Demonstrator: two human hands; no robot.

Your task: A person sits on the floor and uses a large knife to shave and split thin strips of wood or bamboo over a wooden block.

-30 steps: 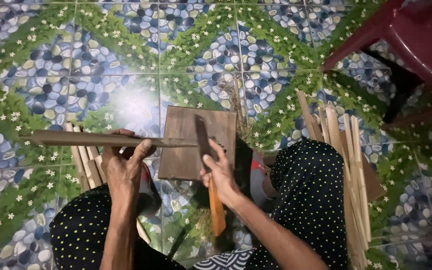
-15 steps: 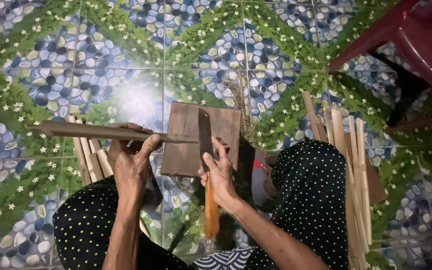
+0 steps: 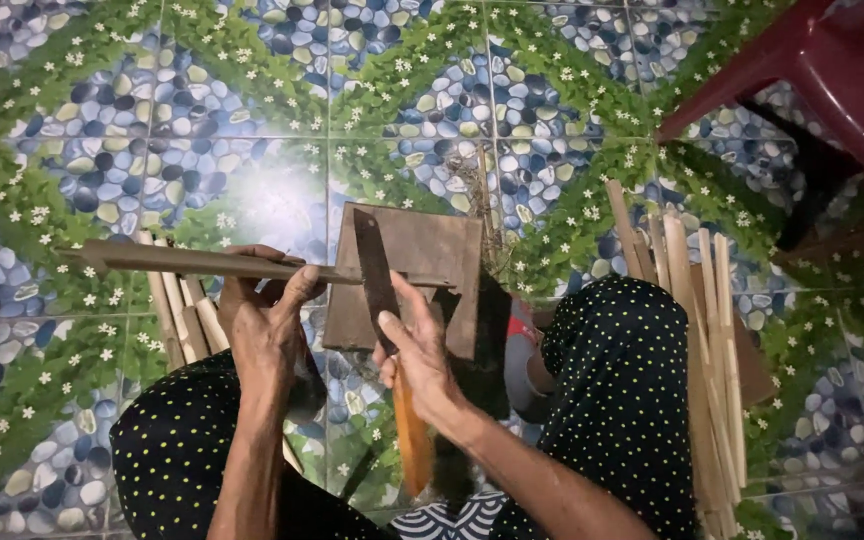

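My left hand [image 3: 267, 322] grips a long flat bamboo strip [image 3: 152, 259] that runs level from the far left toward a brown wooden block [image 3: 432, 260]. My right hand [image 3: 414, 352] holds a big knife by its orange handle [image 3: 411, 440]; the dark blade [image 3: 375, 272] points away from me and meets the strip over the block. My index finger lies along the blade's back. Both knees, in black cloth with yellow dots, frame the hands.
A pile of pale bamboo strips [image 3: 184, 318] lies on the floor behind my left hand. A longer bundle of strips [image 3: 707, 350] rests beside my right knee. A dark red plastic stool [image 3: 832, 80] stands at the upper right on patterned floor tiles [image 3: 252, 100].
The strip and both hands have shifted slightly right and up in view; the blade stays against the strip over the block.
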